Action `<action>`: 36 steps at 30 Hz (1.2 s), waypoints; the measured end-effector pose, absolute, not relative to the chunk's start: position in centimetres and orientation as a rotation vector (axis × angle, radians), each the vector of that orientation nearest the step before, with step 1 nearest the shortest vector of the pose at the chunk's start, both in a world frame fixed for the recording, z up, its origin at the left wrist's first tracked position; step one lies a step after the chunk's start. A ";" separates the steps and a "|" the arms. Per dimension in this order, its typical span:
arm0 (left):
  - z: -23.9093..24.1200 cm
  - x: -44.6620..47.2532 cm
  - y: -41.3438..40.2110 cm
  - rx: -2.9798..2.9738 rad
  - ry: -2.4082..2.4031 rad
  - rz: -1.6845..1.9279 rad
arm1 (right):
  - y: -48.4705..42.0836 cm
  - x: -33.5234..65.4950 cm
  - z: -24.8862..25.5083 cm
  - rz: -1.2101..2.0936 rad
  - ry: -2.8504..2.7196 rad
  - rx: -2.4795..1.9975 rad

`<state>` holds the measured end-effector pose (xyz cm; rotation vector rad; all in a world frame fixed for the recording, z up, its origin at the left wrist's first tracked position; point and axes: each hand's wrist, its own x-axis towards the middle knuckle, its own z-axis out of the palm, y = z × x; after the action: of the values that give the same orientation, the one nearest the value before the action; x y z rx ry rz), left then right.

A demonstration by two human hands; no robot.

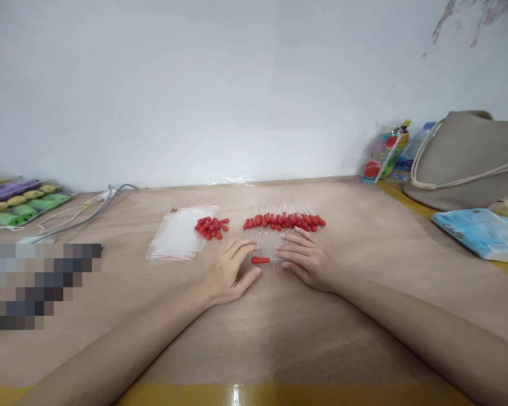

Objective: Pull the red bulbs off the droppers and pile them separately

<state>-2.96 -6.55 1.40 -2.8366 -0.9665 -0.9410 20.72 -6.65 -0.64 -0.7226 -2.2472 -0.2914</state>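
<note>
A glass dropper with a red rubber bulb [260, 260] lies sideways on the table between my hands. Beyond it is a row of clear glass tubes [267, 239] without bulbs. My left hand [233, 270] rests left of the row, thumb apart from the fingers, its fingertips close to the bulb. With fingers stretched flat, my right hand [307, 259] lies over the right end of the tubes and the dropper's clear stem. Several finished-looking droppers with red bulbs [283, 220] lie side by side behind the tubes. A pile of loose red rubber bulbs [210, 226] sits left of them.
Clear zip bags [175, 237] lie under and beside the loose bulbs. Far left are cables [97, 206] and purple and green rolls [23, 203]. On the right stand bottles [383, 155], a grey drawstring bag [465, 160] and a blue packet [478, 232]. A wall [237, 96] closes the back.
</note>
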 end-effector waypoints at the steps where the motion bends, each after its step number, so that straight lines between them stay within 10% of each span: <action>1: 1.4 -2.7 -6.5 -2.851 -0.942 -0.925 | -6.7 20.6 -0.6 -0.292 -2.246 -0.719; 36: 1.1 -2.0 -6.8 -2.831 -0.666 -0.796 | -8.0 20.9 -1.1 -0.258 -2.198 -0.446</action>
<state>-2.03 -6.78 1.07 -2.8308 -0.6657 -0.7961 20.87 -8.02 -1.10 -0.4465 -2.1975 -0.2580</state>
